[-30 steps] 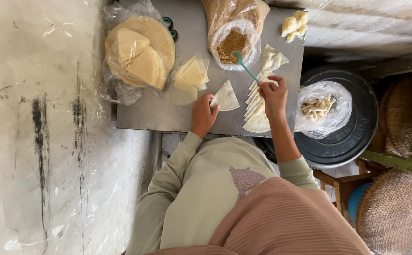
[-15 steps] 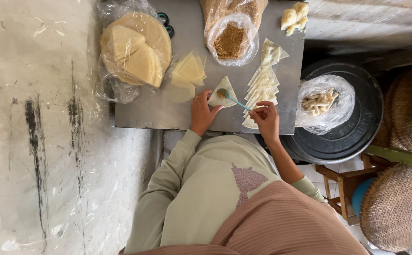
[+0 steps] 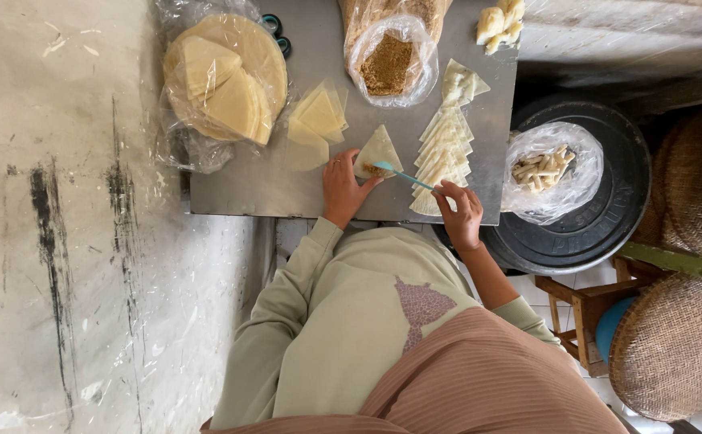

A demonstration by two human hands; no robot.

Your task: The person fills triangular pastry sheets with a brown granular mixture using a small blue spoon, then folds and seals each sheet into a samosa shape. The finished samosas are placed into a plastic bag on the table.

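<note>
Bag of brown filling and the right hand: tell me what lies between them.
In the head view, a fanned row of cut wrappers lies between the bag of brown filling and the right hand, on the grey tabletop.

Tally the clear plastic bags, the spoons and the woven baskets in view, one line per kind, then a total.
Clear plastic bags: 3 (round wrappers, brown filling, rolled pieces)
Teal spoon: 1, held in the right hand
Woven baskets: 1 plainly seen
Total: 5
</note>
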